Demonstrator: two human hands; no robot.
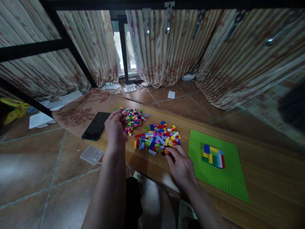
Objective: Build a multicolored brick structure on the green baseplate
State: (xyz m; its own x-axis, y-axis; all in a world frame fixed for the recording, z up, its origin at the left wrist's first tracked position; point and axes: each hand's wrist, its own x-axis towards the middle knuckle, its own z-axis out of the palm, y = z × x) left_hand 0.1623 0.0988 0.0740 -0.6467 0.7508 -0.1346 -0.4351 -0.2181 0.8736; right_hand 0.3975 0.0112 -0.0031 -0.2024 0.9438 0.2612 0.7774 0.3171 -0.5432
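Observation:
Two heaps of small coloured building bricks lie on a low wooden table: a heap of tiny bricks at the far left and a looser heap of larger bricks in the middle. My left hand rests at the left edge of the tiny-brick heap, its fingers curled into the bricks. My right hand reaches into the near edge of the larger heap, fingertips pinched at an orange brick. A green baseplate lies to the right, bearing a small block of joined bricks.
A black phone lies on a floral cloth at the table's left end. A clear plastic lid sits on the tiled floor below it. Papers and books lie by the curtains at the back. A black metal frame crosses the upper left.

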